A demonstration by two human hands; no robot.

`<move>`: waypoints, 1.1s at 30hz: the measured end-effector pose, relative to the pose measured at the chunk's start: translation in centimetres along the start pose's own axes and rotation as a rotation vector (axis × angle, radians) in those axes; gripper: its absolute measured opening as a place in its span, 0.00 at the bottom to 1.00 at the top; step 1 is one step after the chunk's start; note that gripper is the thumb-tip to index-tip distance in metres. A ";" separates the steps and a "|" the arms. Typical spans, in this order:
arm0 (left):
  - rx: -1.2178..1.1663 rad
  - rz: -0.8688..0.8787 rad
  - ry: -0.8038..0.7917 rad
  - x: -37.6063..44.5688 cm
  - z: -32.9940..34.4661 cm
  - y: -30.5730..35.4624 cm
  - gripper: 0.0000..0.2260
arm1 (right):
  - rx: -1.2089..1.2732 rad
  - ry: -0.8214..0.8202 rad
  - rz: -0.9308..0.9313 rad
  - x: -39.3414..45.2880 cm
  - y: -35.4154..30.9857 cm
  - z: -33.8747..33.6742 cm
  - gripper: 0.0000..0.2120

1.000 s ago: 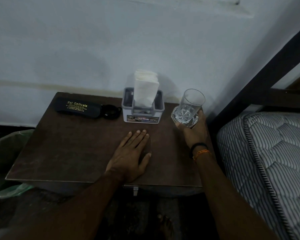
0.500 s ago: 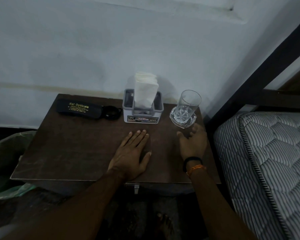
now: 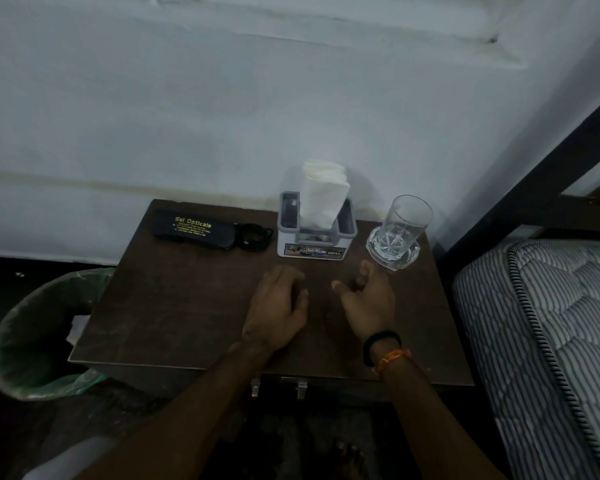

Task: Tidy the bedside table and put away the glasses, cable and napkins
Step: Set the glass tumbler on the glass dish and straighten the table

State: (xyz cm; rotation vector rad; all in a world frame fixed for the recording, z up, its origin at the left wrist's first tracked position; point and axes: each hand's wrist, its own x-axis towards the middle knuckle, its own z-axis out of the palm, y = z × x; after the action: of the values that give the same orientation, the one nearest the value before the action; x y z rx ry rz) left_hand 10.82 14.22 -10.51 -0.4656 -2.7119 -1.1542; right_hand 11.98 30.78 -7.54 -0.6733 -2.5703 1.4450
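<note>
On the dark brown bedside table (image 3: 174, 306) a black glasses case (image 3: 187, 230) with gold lettering lies at the back left, with a coiled black cable (image 3: 253, 233) touching its right end. White napkins (image 3: 323, 199) stand in a grey holder (image 3: 316, 237) at the back middle. A clear drinking glass (image 3: 400, 230) stands on a glass coaster at the back right. My left hand (image 3: 278, 310) rests on the tabletop, fingers curled, holding nothing. My right hand (image 3: 368, 303) hovers just in front of the glass, fingers apart and empty.
A bin with a green liner (image 3: 32, 341) stands left of the table. A striped mattress (image 3: 548, 341) and a dark bed frame (image 3: 534, 161) lie to the right. The white wall runs behind. Two drawer handles (image 3: 278, 388) show under the table's front edge.
My right hand set the glass down on its coaster at the back right, let go and drew back toward me. My left hand's fingers curled in from flat.
</note>
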 end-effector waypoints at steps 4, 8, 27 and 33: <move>-0.106 -0.147 0.193 2.6 -1.7 0.4 0.19 | -0.034 -0.010 -0.039 1.4 -0.3 0.9 0.43; -0.259 -0.242 0.162 5.2 -2.1 0.9 0.26 | -0.018 -0.048 -0.036 2.6 -0.4 0.7 0.47; -0.453 -0.196 0.011 6.3 -1.2 2.5 0.25 | 0.067 -0.073 -0.059 3.5 -0.8 0.1 0.32; -0.166 -0.231 0.037 4.2 -5.1 -0.6 0.24 | -0.041 0.318 -0.211 1.2 -3.2 1.8 0.09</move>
State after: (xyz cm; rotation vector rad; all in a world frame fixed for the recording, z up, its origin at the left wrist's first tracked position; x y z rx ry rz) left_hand 6.81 11.07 -6.27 -0.1508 -2.7048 -1.4384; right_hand 9.29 28.47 -6.01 -0.5640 -2.3479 1.1237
